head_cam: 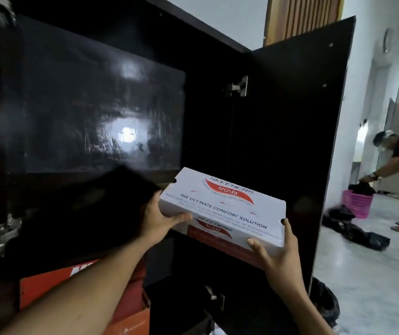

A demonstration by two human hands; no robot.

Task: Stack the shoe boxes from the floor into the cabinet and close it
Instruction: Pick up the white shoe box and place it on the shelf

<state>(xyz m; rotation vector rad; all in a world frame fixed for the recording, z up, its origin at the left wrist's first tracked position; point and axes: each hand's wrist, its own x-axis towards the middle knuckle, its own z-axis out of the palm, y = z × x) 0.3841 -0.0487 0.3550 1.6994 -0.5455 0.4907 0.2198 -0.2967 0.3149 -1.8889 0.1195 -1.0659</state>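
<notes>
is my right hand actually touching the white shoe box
Touching. The head view shows the right hand holding the white shoe box at its near corner, thumb on the front side and a finger up the end.

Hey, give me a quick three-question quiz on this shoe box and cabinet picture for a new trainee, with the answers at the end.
1. True or false: both the left hand and the right hand hold the white shoe box.
2. Multiple choice: the cabinet door on the right is A) shut, B) open, C) missing.
3. Fill in: the boxes seen at lower left are ____ in colour.
Key: 1 true; 2 B; 3 orange.
</notes>
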